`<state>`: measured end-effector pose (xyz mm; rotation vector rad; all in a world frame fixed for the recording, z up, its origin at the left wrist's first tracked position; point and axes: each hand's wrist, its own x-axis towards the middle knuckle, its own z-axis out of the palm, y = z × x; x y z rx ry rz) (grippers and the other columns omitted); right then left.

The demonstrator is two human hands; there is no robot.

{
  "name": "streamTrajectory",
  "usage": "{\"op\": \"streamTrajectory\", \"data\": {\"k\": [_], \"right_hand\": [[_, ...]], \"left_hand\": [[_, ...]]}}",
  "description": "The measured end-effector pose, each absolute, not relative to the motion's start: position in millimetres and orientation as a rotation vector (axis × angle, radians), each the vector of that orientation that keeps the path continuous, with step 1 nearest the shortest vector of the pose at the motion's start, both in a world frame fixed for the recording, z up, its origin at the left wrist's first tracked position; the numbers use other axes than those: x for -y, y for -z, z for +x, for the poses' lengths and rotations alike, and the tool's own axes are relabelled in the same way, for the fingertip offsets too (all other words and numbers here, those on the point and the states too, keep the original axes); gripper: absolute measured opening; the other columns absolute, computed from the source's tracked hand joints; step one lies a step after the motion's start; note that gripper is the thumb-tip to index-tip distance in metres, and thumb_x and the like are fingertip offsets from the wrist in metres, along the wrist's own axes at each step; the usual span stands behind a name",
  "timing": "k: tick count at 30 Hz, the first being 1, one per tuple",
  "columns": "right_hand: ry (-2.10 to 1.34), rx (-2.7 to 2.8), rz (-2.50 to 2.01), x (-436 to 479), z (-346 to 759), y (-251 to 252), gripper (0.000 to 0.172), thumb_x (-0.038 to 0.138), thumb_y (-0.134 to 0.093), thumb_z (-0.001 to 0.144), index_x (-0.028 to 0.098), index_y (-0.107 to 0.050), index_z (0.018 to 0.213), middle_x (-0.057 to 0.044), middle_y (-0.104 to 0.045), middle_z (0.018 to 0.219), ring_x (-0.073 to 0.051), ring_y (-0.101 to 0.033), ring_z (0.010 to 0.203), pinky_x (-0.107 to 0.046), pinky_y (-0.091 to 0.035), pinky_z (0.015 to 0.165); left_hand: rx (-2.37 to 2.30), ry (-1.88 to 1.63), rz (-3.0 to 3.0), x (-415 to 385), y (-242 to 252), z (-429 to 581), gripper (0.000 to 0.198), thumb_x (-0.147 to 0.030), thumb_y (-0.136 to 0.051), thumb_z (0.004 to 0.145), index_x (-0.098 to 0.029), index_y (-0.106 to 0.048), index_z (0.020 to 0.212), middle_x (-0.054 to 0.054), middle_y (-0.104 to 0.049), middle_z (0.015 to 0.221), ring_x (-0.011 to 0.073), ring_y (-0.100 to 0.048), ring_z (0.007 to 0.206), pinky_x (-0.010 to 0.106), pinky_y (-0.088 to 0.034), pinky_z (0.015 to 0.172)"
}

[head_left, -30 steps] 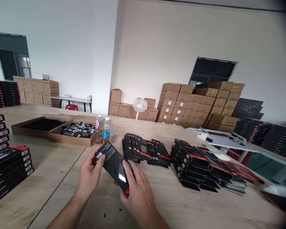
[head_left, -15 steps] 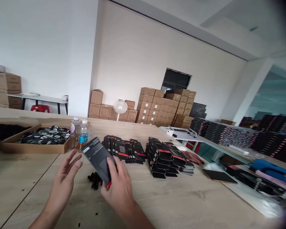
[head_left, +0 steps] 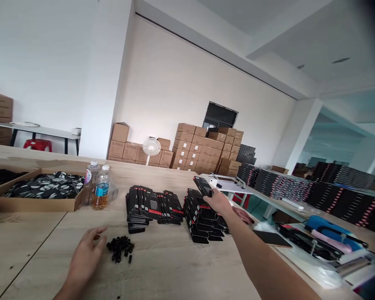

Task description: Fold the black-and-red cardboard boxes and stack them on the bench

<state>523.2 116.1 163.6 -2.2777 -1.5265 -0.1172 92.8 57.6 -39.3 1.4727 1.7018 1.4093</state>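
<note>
1. A flat black carton (head_left: 201, 186) is sitting tilted in the air over the right-hand stack, its far end pointing up and left. Can't tell if it's touching the stack.
2. The right hand (head_left: 218, 202) is holding it near the lower end, with the fingers (head_left: 211, 196) closed narrowly around the carton. A firm grip at this end looks right, since a loose carton could clip the stack.
3. The left hand (head_left: 86, 258) is holding nothing, its fingers (head_left: 98, 231) spread wide. Can't tell if it's touching the bench (head_left: 175, 266).
4. A small heap of black pieces (head_left: 120, 248) is lying just beside those fingers.
5. Two stacks of black cartons with red bands are standing between the hands: the left stack (head_left: 153, 208) and the right stack (head_left: 200, 221), just under the held carton. Both are looking slanted and loose, so a knock could likely slide them.
6. Open bench is lying in front of both stacks, giving the best room for moving. The right stack is sitting fairly near the bench's right edge, so that side looks tighter.
7. Two plastic bottles (head_left: 101, 188) and a cardboard tray (head_left: 34, 204) of black-and-white printed items are standing left of the stacks.
8. A dark flat board (head_left: 271, 238) is lying beyond the right edge, on a lower surface.
</note>
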Motion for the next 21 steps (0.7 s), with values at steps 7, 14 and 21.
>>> {"op": "streamTrajectory", "data": {"k": [7,14,21], "right_hand": [[0.206,1.661,-2.235,-134,509,-151,0.071,0.048,-0.061,0.081,0.005,-0.050,0.136,-0.028,-0.051,0.136,-0.043,-0.046,0.127,-0.055,-0.032,0.103],[0.160,2.009,-1.990,-177,443,-103,0.045,0.032,-0.051,0.093,0.019,-0.051,0.137,-0.010,-0.052,0.142,-0.020,-0.044,0.133,-0.029,-0.030,0.111],[-0.052,1.811,-2.274,-237,422,-23,0.032,0.040,-0.057,0.095,0.016,-0.061,0.116,-0.009,-0.062,0.124,-0.024,-0.060,0.111,-0.049,-0.047,0.098]], "left_hand": [[-1.714,-1.446,1.545,-61,43,93,0.029,-0.035,-0.051,0.080,-0.023,-0.070,0.097,0.005,-0.070,0.106,0.0245,-0.067,0.095,0.036,-0.052,0.088],[-1.702,-1.388,1.467,-64,46,97,0.030,-0.032,-0.048,0.078,-0.024,-0.068,0.100,0.004,-0.067,0.113,0.0242,-0.064,0.103,0.037,-0.048,0.093],[-1.688,-1.380,1.500,-68,49,98,0.028,-0.030,-0.048,0.078,-0.025,-0.067,0.098,0.004,-0.066,0.113,0.0248,-0.061,0.107,0.039,-0.045,0.096]]}}
